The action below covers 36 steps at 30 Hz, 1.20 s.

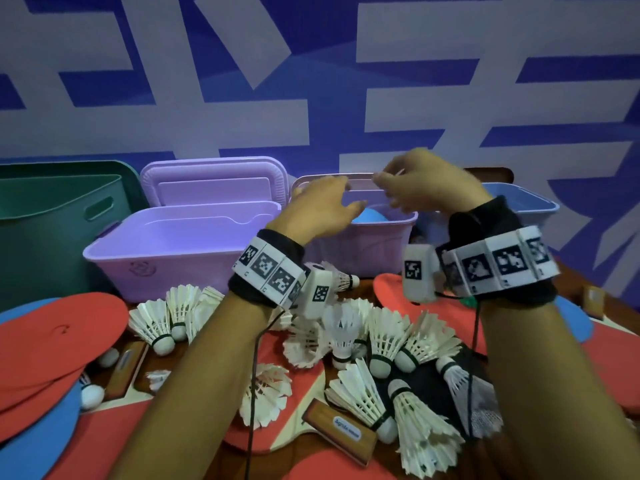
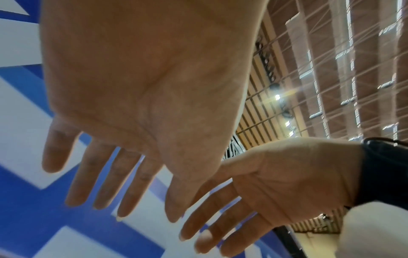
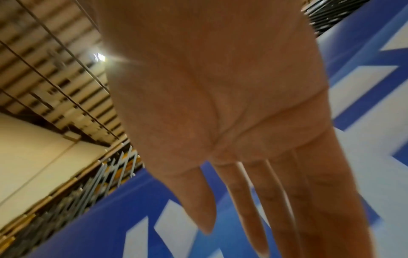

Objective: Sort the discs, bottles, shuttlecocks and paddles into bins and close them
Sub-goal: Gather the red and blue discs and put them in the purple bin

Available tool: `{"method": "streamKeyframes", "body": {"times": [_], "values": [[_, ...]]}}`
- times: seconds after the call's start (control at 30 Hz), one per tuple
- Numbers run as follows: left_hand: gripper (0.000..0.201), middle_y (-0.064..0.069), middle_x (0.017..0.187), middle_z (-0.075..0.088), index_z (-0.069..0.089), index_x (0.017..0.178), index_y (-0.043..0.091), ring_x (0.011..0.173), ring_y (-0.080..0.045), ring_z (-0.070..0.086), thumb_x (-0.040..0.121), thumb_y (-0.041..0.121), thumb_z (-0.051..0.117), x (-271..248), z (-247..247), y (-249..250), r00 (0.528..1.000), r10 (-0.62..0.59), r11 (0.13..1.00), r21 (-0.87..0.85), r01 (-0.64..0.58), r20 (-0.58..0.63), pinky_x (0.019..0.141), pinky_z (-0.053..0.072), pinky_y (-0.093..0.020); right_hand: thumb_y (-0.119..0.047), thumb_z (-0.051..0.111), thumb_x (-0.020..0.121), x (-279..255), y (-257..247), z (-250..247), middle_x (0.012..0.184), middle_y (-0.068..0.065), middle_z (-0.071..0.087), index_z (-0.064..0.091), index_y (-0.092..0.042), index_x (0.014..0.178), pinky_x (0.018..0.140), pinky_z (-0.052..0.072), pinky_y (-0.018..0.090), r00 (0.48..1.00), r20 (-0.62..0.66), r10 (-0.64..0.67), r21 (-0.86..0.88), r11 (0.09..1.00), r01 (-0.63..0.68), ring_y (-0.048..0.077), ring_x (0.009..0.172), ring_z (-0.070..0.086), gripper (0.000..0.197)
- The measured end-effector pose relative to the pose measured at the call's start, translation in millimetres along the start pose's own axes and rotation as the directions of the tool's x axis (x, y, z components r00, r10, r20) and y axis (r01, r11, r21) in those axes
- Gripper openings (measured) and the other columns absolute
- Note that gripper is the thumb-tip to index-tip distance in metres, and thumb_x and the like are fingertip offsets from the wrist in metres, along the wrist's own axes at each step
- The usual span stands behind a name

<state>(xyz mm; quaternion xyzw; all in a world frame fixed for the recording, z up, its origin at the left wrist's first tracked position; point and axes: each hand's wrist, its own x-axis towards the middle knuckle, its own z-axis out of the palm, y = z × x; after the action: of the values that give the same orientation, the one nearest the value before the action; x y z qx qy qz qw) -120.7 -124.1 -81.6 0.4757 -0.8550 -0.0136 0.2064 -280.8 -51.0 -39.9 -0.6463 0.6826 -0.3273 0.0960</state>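
Note:
Both hands hover over the middle purple bin [image 1: 381, 251], which holds a blue disc [image 1: 372, 216]. My left hand [image 1: 332, 206] has its fingers spread and relaxed, and nothing is in it. My right hand [image 1: 408, 188] is slightly higher and to the right, fingers loosely bent, also empty. The wrist views show bare palms with straight fingers: left hand [image 2: 132, 157], right hand [image 3: 243, 157]. Several white shuttlecocks [image 1: 381, 334] lie heaped on the table below my forearms. They rest on red paddles with a wooden handle [image 1: 339, 431] showing. Red discs [image 1: 52, 337] are stacked at the left.
An open, empty purple bin [image 1: 166, 258] stands left of centre with its lid [image 1: 214, 181] leaning behind it. A green bin [image 1: 45, 230] is at the far left and a blue bin [image 1: 530, 202] at the back right. A blue disc [image 1: 34, 438] lies at the near left edge.

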Motion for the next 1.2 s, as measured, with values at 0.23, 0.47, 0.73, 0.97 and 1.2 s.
{"method": "streamKeyframes", "body": {"times": [0.23, 0.47, 0.73, 0.97, 1.2], "values": [[0.039, 0.007, 0.129, 0.064, 0.064, 0.123, 0.031, 0.118, -0.016, 0.059, 0.093, 0.055, 0.058, -40.8, -47.2, 47.8, 0.99, 0.078, 0.976, -0.196, -0.1, -0.115, 0.099, 0.049, -0.044, -0.052, 0.054, 0.094, -70.2, -34.5, -63.0, 0.091, -0.001, 0.074, 0.069, -0.023, 0.099, 0.085, 0.058, 0.047, 0.986, -0.114, -0.123, -0.043, 0.992, 0.119, 0.021, 0.082, 0.072, 0.033], [0.028, 0.003, 0.124, 0.067, 0.068, 0.118, 0.022, 0.112, -0.017, 0.061, 0.094, 0.034, 0.062, -99.3, -100.4, 47.2, 0.983, 0.028, 0.992, -0.12, -0.05, -0.182, 0.084, 0.046, -0.029, -0.05, 0.054, 0.096, -112.3, -73.4, -33.6, 0.095, -0.002, 0.069, 0.066, -0.022, 0.112, 0.068, 0.047, 0.031, 0.975, -0.013, -0.224, -0.127, 0.967, 0.22, 0.017, 0.087, 0.065, 0.034], [0.027, 0.006, 0.111, 0.07, 0.07, 0.105, 0.025, 0.099, -0.018, 0.065, 0.095, 0.047, 0.057, -207.5, -110.2, -11.3, 0.992, -0.127, 0.991, 0.042, 0.128, -0.022, 0.087, 0.051, -0.037, -0.049, 0.057, 0.094, -174.4, -99.3, 27.9, 0.1, 0.004, 0.07, 0.056, -0.017, 0.117, 0.082, 0.051, 0.039, 0.937, 0.082, -0.34, -0.132, 0.928, 0.348, 0.026, 0.096, 0.063, 0.039], [0.044, -0.003, 0.105, 0.067, 0.067, 0.105, 0.016, 0.1, -0.025, 0.063, 0.09, 0.057, 0.059, -296.2, -68.5, -50.1, 0.916, -0.328, 0.936, 0.214, 0.281, 0.232, 0.085, 0.052, -0.041, -0.056, 0.06, 0.088, -240.4, -94.1, 100.9, 0.125, 0.001, 0.058, 0.049, -0.023, 0.127, 0.093, 0.049, 0.046, 0.78, 0.521, -0.345, -0.177, 0.851, 0.495, 0.025, 0.116, 0.056, 0.052], [0.031, 0.002, 0.099, 0.054, 0.052, 0.1, 0.022, 0.105, -0.027, 0.057, 0.091, 0.047, 0.066, -340.3, -50.0, -47.9, 0.908, -0.347, 0.935, 0.156, 0.317, 0.235, 0.085, 0.049, -0.04, -0.057, 0.075, 0.077, -280.5, -81.8, 119.2, 0.114, -0.001, 0.059, 0.049, -0.026, 0.119, 0.084, 0.048, 0.034, 0.738, 0.648, -0.189, -0.217, 0.883, 0.416, 0.021, 0.104, 0.058, 0.059]]}}
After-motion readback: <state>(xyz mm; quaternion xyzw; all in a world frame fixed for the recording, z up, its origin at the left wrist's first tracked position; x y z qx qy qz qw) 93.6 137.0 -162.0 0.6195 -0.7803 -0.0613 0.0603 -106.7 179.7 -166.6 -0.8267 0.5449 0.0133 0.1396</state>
